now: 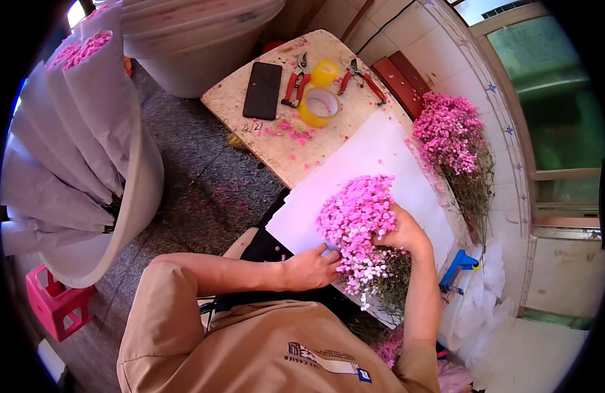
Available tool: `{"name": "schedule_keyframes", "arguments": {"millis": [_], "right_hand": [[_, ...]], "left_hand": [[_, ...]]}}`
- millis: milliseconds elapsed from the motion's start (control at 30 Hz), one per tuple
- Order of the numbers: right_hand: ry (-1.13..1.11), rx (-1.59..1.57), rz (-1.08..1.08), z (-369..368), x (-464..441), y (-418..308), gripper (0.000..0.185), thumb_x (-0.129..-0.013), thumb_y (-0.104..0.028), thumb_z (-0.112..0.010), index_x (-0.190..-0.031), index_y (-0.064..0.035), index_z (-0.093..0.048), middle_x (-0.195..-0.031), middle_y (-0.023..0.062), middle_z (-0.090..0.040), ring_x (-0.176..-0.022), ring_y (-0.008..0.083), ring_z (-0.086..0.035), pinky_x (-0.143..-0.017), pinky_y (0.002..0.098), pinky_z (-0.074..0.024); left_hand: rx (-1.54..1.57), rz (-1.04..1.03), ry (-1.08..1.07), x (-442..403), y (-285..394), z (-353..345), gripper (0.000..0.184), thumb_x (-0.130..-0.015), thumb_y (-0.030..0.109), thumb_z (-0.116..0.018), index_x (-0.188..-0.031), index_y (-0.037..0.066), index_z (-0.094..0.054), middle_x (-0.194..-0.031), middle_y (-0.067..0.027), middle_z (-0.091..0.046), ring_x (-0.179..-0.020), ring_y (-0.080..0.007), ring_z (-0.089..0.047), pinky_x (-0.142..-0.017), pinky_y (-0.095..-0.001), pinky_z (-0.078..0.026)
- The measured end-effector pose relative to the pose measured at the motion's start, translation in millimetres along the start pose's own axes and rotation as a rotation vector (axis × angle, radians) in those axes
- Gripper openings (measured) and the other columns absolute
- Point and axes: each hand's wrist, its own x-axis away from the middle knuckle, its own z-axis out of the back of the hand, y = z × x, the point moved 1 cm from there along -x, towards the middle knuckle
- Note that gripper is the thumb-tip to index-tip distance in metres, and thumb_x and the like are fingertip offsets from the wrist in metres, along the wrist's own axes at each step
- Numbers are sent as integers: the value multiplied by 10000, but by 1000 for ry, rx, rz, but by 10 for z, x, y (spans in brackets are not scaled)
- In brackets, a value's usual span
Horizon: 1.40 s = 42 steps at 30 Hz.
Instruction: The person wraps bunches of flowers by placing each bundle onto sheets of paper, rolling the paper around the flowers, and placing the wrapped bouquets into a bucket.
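Note:
A bunch of pink baby's breath (358,216), whiter toward its lower end, is tilted over a stack of white paper sheets (374,154) on the table. My right hand (403,229) is closed around the bunch from its right side, the fingertips hidden among the blossoms. On the other side my left hand (313,267) is at the bunch's lower left edge, its fingers curled. Something small and bluish shows at its fingertips; what they grip is not clear. Thin green-brown stems come out below the flowers toward my body.
On the wooden table (230,98) lie a black phone (262,90), two red-handled pruners (296,82), yellow tape rolls (319,107) and loose petals. More pink flowers (450,131) and a blue tape dispenser (458,270) are at right. Left are a bin (142,190) of paper-wrapped bouquets and a pink stool (56,301).

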Motion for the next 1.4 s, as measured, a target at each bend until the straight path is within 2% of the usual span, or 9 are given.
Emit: {"name": "schedule_keyframes", "arguments": {"millis": [167, 633, 700, 867, 967, 1000, 1100, 1300, 1400], "right_hand": [[-3, -40, -30, 10, -33, 20, 856, -611, -62, -905, -1382, -19, -538, -1197, 65, -699, -1082, 170, -645, -992, 348, -520], [41, -188, -28, -115, 78, -2, 779, -627, -25, -888, -1334, -19, -559, -1090, 14, -704, -979, 130, -651, -898, 321, -544], [74, -79, -37, -146, 78, 6, 820, -600, -67, -904, -1350, -9, -577, -1177, 84, -721, -1092, 213, -667, -996, 366, -507], [84, 76, 29, -127, -43, -674, 827, -599, -189, -898, -1342, -11, -582, -1180, 210, -707, -1101, 386, -680, -991, 424, -512], [86, 380, 173, -264, -209, -810, 913, -564, -250, -907, -1358, 26, -553, -1200, 242, -668, -1113, 437, -642, -988, 468, -498], [134, 447, 238, -361, -241, -769, 779, -578, -233, -870, -1284, -42, -604, -1146, 223, -681, -1084, 470, -643, -952, 488, -509], [56, 471, 225, -398, -277, -716, 999, -544, -282, -904, -1384, 73, -497, -1194, 270, -616, -1115, 468, -587, -983, 490, -469], [28, 402, 222, -324, -359, -689, 992, -541, -270, -907, -1393, 36, -502, -1202, 262, -607, -1144, 464, -577, -1007, 480, -462], [-7, 245, 190, -220, -464, -529, 959, -549, -255, -907, -1382, 14, -517, -1196, 252, -607, -1156, 448, -581, -1027, 457, -461]], "left_hand": [[-12, 63, 27, 47, -29, 51, 170, -818, 245, -628, -793, 124, -745, -1004, -32, -642, -1028, -242, -575, -791, -383, -481], [85, 58, 231, 95, -18, 64, 167, -847, 234, -593, -795, 79, -621, -836, -58, -595, -837, -224, -604, -686, -350, -474], [64, 49, 229, 127, -41, -38, 176, -856, 234, -588, -808, 69, -623, -810, -62, -595, -792, -226, -604, -653, -346, -480], [153, 99, 187, 103, -21, -148, 164, -854, 222, -595, -809, 68, -627, -794, -66, -619, -780, -249, -629, -674, -362, -522], [197, 131, 163, 135, -15, -158, 149, -843, 212, -604, -805, 69, -625, -781, -61, -628, -787, -252, -647, -697, -376, -547], [214, 149, 154, 156, -7, -138, 136, -836, 205, -610, -807, 73, -623, -779, -57, -629, -789, -250, -655, -710, -385, -557], [223, 191, 153, 183, -33, -72, 124, -819, 205, -622, -808, 81, -617, -782, -42, -636, -760, -241, -666, -687, -392, -564], [205, 114, 88, 236, -118, 17, 120, -813, 221, -627, -838, 104, -614, -831, -33, -648, -879, -232, -653, -769, -387, -531], [117, 116, 130, 312, -202, 168, 167, -823, 224, -618, -931, 108, -670, -1029, -32, -631, -1024, -214, -591, -858, -358, -473]]}}
